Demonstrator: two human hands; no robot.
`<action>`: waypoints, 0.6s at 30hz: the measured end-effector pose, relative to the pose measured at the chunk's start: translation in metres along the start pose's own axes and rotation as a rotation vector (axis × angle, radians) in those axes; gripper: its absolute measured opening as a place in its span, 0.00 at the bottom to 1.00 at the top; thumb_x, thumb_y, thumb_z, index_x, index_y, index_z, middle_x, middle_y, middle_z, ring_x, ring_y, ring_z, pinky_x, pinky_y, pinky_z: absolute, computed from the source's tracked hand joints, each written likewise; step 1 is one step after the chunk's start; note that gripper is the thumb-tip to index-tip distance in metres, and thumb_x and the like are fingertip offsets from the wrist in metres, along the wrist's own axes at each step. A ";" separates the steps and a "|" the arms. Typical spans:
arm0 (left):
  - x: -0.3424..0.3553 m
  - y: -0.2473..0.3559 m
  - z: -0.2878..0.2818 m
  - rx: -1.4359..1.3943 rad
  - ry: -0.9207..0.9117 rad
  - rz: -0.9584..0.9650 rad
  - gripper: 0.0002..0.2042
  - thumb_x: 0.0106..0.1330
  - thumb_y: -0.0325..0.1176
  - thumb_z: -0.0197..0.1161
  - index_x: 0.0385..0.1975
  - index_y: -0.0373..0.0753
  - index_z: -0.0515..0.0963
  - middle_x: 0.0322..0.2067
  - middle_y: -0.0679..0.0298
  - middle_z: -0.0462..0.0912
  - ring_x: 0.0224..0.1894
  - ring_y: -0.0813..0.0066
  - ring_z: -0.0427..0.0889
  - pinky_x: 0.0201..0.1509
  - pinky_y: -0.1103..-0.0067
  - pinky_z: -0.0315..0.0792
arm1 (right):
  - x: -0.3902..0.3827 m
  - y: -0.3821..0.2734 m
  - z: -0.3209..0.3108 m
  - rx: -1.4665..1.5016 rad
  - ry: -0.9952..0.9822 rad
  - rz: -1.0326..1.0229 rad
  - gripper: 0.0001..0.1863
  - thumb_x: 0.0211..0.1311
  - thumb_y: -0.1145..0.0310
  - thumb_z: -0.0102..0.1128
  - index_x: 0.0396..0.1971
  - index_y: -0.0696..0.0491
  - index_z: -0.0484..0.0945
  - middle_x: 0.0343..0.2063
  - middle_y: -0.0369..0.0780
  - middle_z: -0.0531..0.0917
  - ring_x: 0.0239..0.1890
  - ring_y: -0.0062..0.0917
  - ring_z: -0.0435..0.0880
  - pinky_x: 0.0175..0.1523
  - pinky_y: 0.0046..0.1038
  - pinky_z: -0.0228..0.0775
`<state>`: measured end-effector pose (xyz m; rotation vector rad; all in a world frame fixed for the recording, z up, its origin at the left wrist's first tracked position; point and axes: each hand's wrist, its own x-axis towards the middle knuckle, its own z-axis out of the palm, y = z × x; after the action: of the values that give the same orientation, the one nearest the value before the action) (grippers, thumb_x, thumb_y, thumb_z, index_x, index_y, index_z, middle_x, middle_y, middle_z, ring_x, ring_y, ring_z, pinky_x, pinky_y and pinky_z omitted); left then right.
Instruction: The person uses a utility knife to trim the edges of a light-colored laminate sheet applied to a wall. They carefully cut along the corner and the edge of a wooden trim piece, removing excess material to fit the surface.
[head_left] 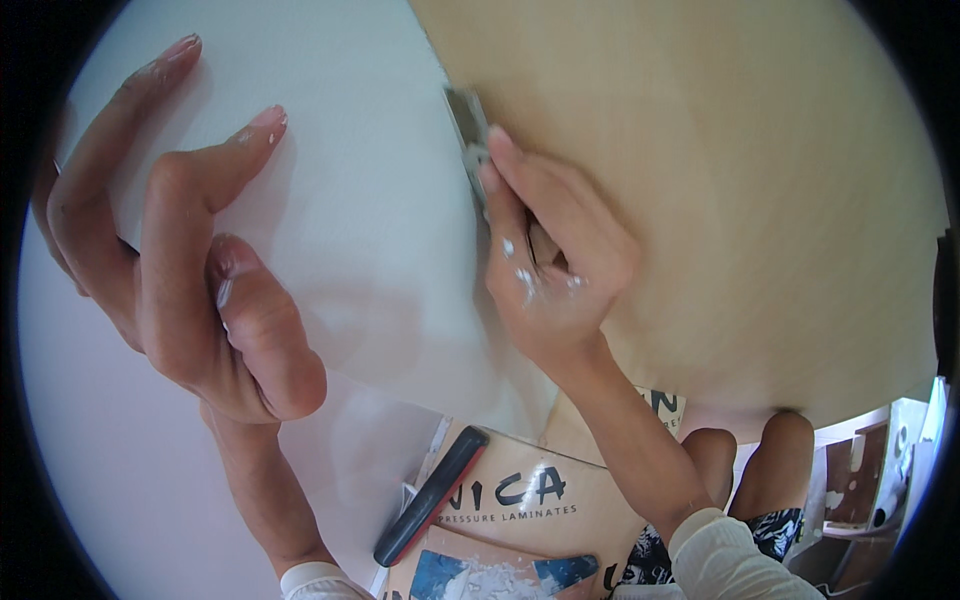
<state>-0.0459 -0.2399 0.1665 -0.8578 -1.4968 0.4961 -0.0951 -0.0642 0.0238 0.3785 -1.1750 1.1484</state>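
Flat metal scraper, thin rectangular blade, dull grey with pale smears, sits in my right grip at the seam between two surfaces. White surface left of it: smooth, matte, faint shadows. Tan surface right of it: broad, fairly plain, curved by the lens, slightly blurred.

Right grip: closed on the scraper, thumb and fingers pinching near its lower end, blade pointing up and a bit left. White smears on the skin there. Right forearm comes up from lower right, pale cuff pushed back. Left grip: half open, fingers bent and spread, thumb folded in, nothing seen in it; it's in front of the white surface, can't tell if touching. White flecks on its fingertips. Left forearm rises from the lower edge.

Below, a tan printed sheet with dark lettering. A long black bar with a red edge slants across its left side. Near the bottom edge, a blue-and-tan flat piece carries rough, crusty white stuff; can't tell if it's a tray. Lower right: bare legs, black-and-white patterned shorts.
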 end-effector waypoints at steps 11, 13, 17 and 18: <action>0.005 0.006 0.009 -0.056 0.089 0.001 0.19 0.64 0.37 0.45 0.36 0.45 0.88 0.60 0.57 0.82 0.73 0.56 0.65 0.80 0.52 0.51 | -0.011 0.004 -0.018 -0.075 -0.060 -0.014 0.13 0.58 0.89 0.68 0.43 0.66 0.86 0.33 0.46 0.88 0.30 0.19 0.84 0.33 0.16 0.75; 0.002 0.004 0.008 -0.049 0.090 0.003 0.19 0.64 0.37 0.46 0.37 0.45 0.88 0.60 0.57 0.82 0.73 0.56 0.65 0.80 0.52 0.51 | -0.013 0.005 -0.017 -0.030 -0.042 0.010 0.13 0.58 0.89 0.68 0.43 0.67 0.86 0.33 0.46 0.88 0.30 0.19 0.85 0.34 0.17 0.75; 0.000 0.004 0.009 -0.076 0.057 -0.042 0.17 0.65 0.38 0.49 0.38 0.46 0.89 0.59 0.58 0.82 0.74 0.55 0.62 0.80 0.52 0.49 | -0.013 -0.003 -0.031 0.063 -0.093 0.149 0.13 0.58 0.89 0.68 0.43 0.67 0.86 0.32 0.46 0.88 0.30 0.20 0.85 0.35 0.19 0.77; 0.001 0.006 0.008 -0.045 0.055 -0.058 0.17 0.65 0.38 0.50 0.39 0.46 0.89 0.59 0.58 0.83 0.75 0.54 0.62 0.80 0.53 0.48 | -0.012 -0.007 -0.039 0.078 -0.136 0.169 0.13 0.56 0.89 0.68 0.42 0.66 0.87 0.31 0.45 0.88 0.29 0.22 0.85 0.33 0.20 0.76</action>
<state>-0.0525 -0.2339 0.1611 -0.8541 -1.4827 0.3938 -0.0682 -0.0443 -0.0004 0.4285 -1.3031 1.3347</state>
